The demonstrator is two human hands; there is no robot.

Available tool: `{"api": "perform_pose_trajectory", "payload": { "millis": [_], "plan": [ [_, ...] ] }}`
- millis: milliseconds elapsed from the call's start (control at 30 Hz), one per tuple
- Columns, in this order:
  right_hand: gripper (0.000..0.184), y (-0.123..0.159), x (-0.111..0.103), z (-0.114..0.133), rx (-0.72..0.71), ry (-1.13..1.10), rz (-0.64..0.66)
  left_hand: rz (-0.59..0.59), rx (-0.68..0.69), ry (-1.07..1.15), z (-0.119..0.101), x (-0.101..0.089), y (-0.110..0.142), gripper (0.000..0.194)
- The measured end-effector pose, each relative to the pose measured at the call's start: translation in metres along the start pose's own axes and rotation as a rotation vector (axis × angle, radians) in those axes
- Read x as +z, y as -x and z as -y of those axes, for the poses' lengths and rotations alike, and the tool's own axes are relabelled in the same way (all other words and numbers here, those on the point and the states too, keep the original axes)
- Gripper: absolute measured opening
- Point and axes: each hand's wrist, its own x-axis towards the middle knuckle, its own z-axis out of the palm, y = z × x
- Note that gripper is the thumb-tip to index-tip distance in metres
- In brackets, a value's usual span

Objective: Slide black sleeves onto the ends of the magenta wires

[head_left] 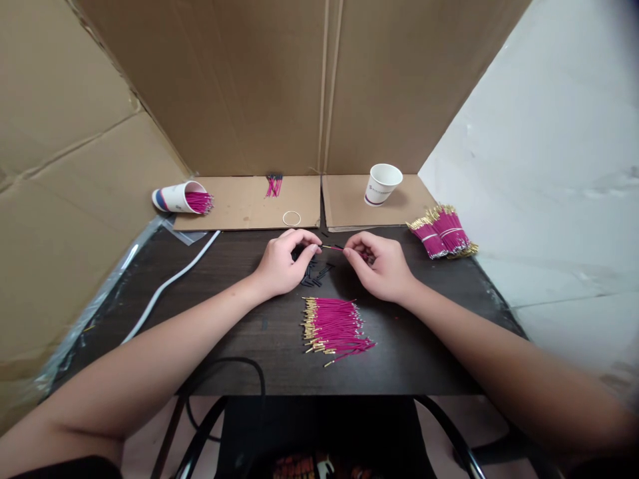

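Observation:
My left hand [288, 263] is closed in a pinch over a small dark piece that looks like a black tube, at the gold tip of a wire. My right hand [382, 266] pinches that thin magenta wire [335, 248] between thumb and finger. More magenta shows inside its curled fingers, partly hidden. Under my left hand lies a loose pile of short black tubes [314, 271]. Nearer to me, a row of magenta wires [334, 324] rests on the dark table, gold ends left and silvery ends right.
Bundled magenta wires [445, 231] lie at right. A paper cup [382, 185] stands on cardboard; another cup [172, 198] lies tipped with wires inside. Several black-ended wires [273, 186] and a rubber band [291, 218] lie behind. A white cable [170, 283] crosses the left side.

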Motion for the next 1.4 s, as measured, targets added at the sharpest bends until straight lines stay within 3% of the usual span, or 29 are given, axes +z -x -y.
{"api": "perform_pose_trajectory", "payload": {
  "millis": [600,933,1400],
  "plan": [
    [0.014,-0.0001,-0.0002,-0.0006,-0.016,0.005,0.009,0.015,-0.001,-0.037,-0.0018,-0.0008,-0.0005,0.011],
    [0.016,-0.0011,-0.0006,-0.0003,-0.055,0.036,0.051,0.06,0.085,-0.057,-0.005,-0.002,0.0005,0.014],
    [0.019,-0.0006,0.0002,-0.0013,0.032,-0.058,0.043,0.059,0.123,-0.083,-0.0046,-0.0013,0.002,0.014]
  ]
}}
